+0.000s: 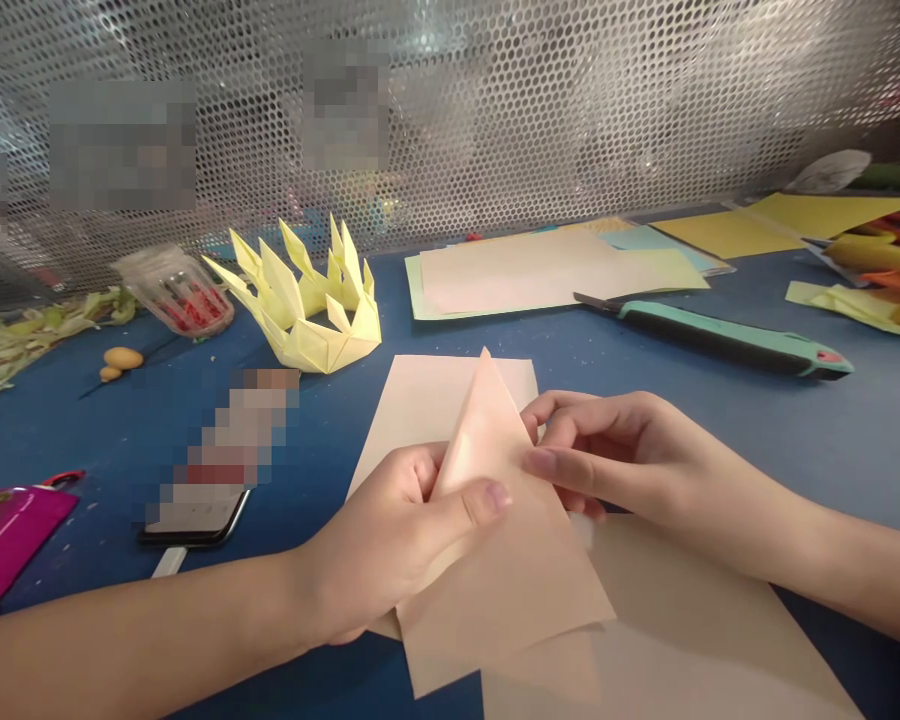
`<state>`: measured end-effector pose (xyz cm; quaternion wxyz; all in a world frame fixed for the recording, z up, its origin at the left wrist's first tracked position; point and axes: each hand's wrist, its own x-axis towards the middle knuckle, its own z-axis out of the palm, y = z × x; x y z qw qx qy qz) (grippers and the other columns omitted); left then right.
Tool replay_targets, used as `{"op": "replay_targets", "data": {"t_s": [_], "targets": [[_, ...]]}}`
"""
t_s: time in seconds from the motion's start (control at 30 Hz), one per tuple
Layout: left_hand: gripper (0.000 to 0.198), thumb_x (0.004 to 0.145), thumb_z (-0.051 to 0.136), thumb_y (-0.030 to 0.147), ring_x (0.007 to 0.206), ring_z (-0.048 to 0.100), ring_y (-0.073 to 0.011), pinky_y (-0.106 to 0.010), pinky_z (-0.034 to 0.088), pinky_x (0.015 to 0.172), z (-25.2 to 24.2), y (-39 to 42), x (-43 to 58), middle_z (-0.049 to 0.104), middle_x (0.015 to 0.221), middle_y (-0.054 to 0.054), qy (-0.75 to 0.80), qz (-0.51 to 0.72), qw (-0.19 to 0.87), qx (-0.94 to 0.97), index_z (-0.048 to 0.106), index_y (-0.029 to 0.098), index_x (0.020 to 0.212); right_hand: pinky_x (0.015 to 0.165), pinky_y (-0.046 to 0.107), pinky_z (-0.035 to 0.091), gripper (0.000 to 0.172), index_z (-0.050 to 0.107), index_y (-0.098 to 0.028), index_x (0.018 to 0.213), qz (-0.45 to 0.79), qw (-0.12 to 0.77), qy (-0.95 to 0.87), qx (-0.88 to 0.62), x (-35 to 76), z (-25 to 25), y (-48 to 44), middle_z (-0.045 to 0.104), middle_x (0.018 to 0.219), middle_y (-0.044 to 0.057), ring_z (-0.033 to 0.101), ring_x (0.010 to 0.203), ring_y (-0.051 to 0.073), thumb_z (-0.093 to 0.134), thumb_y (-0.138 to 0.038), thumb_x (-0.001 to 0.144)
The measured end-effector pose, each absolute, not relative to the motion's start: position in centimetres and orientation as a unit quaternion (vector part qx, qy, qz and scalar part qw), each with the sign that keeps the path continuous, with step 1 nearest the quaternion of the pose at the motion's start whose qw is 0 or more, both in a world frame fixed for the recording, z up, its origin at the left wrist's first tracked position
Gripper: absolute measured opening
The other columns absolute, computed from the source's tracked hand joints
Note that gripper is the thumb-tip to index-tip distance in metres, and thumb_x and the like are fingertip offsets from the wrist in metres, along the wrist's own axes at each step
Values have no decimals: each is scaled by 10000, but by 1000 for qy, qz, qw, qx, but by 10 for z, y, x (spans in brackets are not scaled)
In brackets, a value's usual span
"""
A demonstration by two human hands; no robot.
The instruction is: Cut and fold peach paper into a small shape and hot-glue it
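A pale pink sheet of folded paper [517, 570] is held up between both hands, its folded tip pointing away from me. My left hand [405, 530] grips its left side, thumb lying across the front and the other fingers behind. On the right edge, my right hand [622, 450] pinches the paper between thumb and fingers; some of those fingertips are hidden behind it. Beneath lie a flat pale sheet [397, 400] and, at the lower right, a larger pale sheet [690, 620].
A yellow folded-paper crown [326, 340] stands beyond my left hand, beside a tilted clear jar [180, 290]. A phone [202, 510] and a magenta object [22, 540] lie left. A teal utility knife [727, 335] with its blade out touches stacked paper [525, 275]. Perforated metal mesh [480, 130] borders the back.
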<state>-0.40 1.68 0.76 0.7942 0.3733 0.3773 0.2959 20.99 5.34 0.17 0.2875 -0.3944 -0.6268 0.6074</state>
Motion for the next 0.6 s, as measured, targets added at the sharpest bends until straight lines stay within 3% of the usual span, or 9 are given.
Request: {"op": "replay_targets", "data": {"t_s": [0.4, 0.6], "targets": [[251, 910, 780, 422, 730, 707, -136, -221, 547, 748, 11, 16, -4, 784, 914, -44, 352, 288, 792, 407, 812, 192, 1007, 526, 228, 447, 377, 663, -191, 583, 618, 281, -624, -387, 210, 3, 55, 666, 830, 63, 601, 709, 149, 808, -447, 820], [304, 950, 731, 449, 781, 709, -147, -195, 518, 704, 9, 11, -6, 782, 913, -45, 403, 326, 740, 428, 784, 190, 1099, 578, 242, 483, 409, 629, -196, 539, 606, 301, -624, -390, 211, 6, 57, 597, 663, 10, 543, 602, 121, 828, -434, 806]]}}
